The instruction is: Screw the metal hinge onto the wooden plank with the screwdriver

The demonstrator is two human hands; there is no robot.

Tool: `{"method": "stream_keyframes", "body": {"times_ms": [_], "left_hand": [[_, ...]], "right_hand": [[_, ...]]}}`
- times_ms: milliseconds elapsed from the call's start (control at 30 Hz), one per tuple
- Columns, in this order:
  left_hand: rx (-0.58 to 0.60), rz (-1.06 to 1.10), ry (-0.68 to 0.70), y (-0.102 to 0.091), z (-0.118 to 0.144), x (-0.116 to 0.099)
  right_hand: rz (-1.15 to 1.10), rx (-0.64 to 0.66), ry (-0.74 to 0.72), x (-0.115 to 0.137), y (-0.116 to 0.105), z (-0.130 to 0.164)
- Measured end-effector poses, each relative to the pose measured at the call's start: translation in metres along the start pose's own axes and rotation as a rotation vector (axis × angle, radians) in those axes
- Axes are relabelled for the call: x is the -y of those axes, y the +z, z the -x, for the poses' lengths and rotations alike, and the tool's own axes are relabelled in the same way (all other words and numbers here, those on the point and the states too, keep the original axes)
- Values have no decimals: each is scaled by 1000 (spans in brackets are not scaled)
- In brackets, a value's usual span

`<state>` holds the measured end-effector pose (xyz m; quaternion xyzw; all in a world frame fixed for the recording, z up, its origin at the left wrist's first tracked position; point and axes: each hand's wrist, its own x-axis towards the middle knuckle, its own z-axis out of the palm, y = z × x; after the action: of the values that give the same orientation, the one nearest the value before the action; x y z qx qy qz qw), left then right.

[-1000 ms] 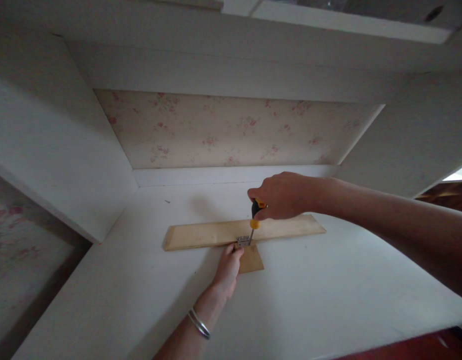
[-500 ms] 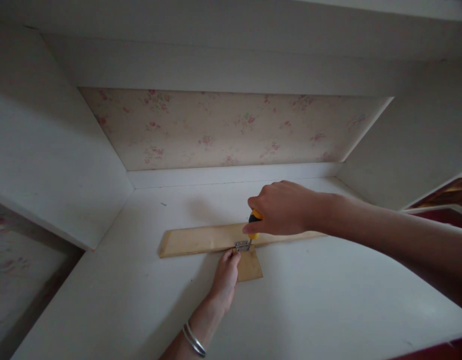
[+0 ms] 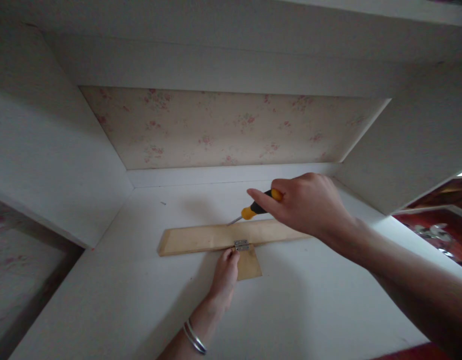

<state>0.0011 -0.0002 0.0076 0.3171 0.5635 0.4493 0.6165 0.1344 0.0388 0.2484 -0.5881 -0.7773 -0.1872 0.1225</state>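
Lifting off the hinge (image 3: 241,245) now, right hand (image 3: 309,205) clamped on screwdriver (image 3: 253,210); left hand (image 3: 225,275) seemingly flat beside it.

Long board (image 3: 201,238): pale bare wood, matt, faint grain, laid just below the gripped tool.
Small board (image 3: 249,265): the same unpainted wood, matt, beside the left fingertips.
Hinge (image 3: 241,245): bright metal, slightly glossy, between both boards.
Screwdriver (image 3: 253,210): smooth yellow and black plastic handle, thin shiny metal shaft.
Shelf (image 3: 309,295): painted white, smooth, matt.
Back panel (image 3: 231,127): matt floral paper.
Bangles (image 3: 194,338): polished metal.
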Motion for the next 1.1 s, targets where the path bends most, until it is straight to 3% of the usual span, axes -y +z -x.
{"method": "stream_keyframes", "body": {"times_ms": [67,133,300,400,600,700,833,967,1033,1100], "left_hand": [[18,-3,18,0,2,-1],[23,-4,25,0,3,-1],[52,15,32,-1,4,0],[40,18,29,-1,3,1],[18,-2,41,0,2,5],[3,-48,53,-1,6,3],[9,-72,97,-4,14,-2],[-15,56,118,-15,24,-1],[-89,84,130,-25,31,2],[-124,70,137,-38,39,2]], "right_hand": [[-146,-108,88,-10,0,7],[-312,-133,182,-19,5,19],[-646,-31,557,-44,35,62],[-833,38,704,-60,59,95],[-869,-24,918,-92,93,158],[-817,63,993,-103,100,185],[-821,128,1026,-108,106,212],[-824,132,1008,-111,117,230],[-813,107,946,-114,128,240],[-763,27,761,-117,142,250]]}}
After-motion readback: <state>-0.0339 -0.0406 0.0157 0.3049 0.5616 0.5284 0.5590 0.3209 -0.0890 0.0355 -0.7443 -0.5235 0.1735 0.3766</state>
